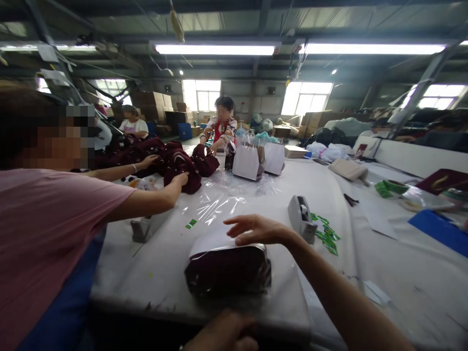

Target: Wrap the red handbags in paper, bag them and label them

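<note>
A dark maroon bag [226, 273] wrapped in clear plastic lies near the table's front edge, with a white sheet [210, 241] over its top. My right hand [256, 230] is over the far right part of that sheet, its fingers apart and holding nothing. Below the bag, at the table's front edge, my left hand [224, 331] is dark and blurred, and its fingers cannot be made out clearly.
A tape dispenser [302, 217] and small green packets [327, 234] are to the right. Wrapped bags with white sheets [246, 163] stand farther back. At left, a person in pink [62, 219] reaches into maroon bags [183, 168]; another person works across the table.
</note>
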Demonstrator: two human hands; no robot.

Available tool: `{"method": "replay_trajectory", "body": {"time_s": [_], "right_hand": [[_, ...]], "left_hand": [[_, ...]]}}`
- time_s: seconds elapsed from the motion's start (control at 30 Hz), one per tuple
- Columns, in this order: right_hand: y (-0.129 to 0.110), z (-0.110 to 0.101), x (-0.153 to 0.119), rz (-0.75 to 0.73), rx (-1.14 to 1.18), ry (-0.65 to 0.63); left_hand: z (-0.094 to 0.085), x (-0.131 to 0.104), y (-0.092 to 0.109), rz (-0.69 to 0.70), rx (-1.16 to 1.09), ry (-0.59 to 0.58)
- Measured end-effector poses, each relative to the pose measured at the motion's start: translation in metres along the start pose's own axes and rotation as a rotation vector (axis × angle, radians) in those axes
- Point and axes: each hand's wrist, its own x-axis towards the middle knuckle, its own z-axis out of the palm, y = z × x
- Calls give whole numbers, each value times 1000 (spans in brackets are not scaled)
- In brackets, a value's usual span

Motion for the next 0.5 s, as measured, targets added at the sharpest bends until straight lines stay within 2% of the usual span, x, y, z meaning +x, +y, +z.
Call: {"method": "replay_trajectory", "body": {"time_s": [0.03, 0.07, 0.1, 0.13, 0.2, 0.27, 0.3, 0.33, 0.37, 0.4, 0.5], "right_hand": [[7, 3, -4, 18, -16, 35], [14, 5, -10, 25, -51, 103], [18, 7, -18, 25, -113, 182], [22, 8, -26, 26, -199, 249], [27, 10, -43, 58, -391, 306], [32, 16, -55, 120, -527, 295], [35, 20, -59, 148, -561, 291], [39, 25, -61, 169, -580, 300], [43, 29, -63, 180, -587, 325], [46, 33, -63, 180, -584, 360], [55, 41, -63, 139, -545, 414]], "left_hand": [[1, -7, 7, 35, 13, -99], [-3, -14, 15, 62, 19, -140], [-11, -20, 23, 75, 23, -109], [-22, -26, 30, 90, 36, -21], [-50, -32, 37, 124, 118, 299], [-82, -32, 31, 153, 305, 661], [-96, -29, 24, 136, 418, 795], [-109, -25, 15, 93, 515, 880], [-119, -20, 5, 32, 571, 905], [-127, -16, -4, -30, 581, 876], [-134, -9, -21, -113, 430, 664]]}}
